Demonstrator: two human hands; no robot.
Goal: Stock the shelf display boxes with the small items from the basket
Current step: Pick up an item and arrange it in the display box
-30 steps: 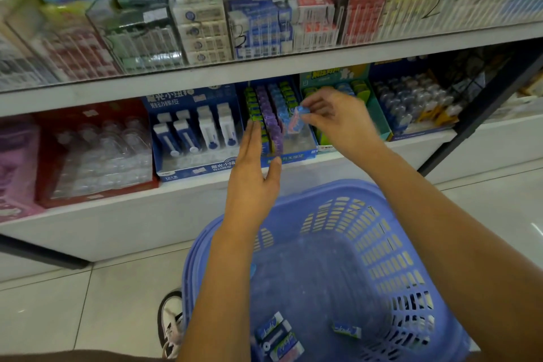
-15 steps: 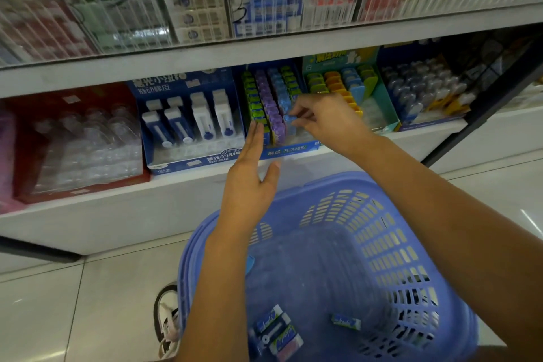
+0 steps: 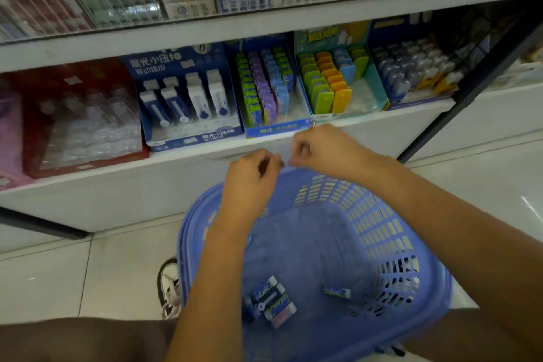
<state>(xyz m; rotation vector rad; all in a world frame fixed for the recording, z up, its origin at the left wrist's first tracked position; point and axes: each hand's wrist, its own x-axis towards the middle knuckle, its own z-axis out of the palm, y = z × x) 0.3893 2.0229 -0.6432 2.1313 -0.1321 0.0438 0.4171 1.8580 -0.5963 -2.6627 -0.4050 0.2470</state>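
A blue plastic basket (image 3: 411, 244) stands on the floor below me. Three small wrapped items (image 3: 271, 298) lie bunched on its bottom, with one more (image 3: 337, 291) to their right. On the lower shelf, the blue display box (image 3: 273, 128) holds rows of green, purple and blue items (image 3: 279, 88). My left hand (image 3: 249, 182) and my right hand (image 3: 320, 147) hover close together over the basket's far rim, below the shelf edge. Their fingers are loosely curled and I see nothing in either.
Beside that box stand a blue box of white push erasers (image 3: 188, 97), a teal box of coloured cases (image 3: 329, 82), a red box (image 3: 79, 117) and another blue box (image 3: 411, 73). A black shelf post (image 3: 470, 76) slants at the right. My shoe (image 3: 169, 288) is left of the basket.
My right hand left the small blue item in the display box and drew back down. My left hand dropped from the box front and curled. Both are now above the basket.
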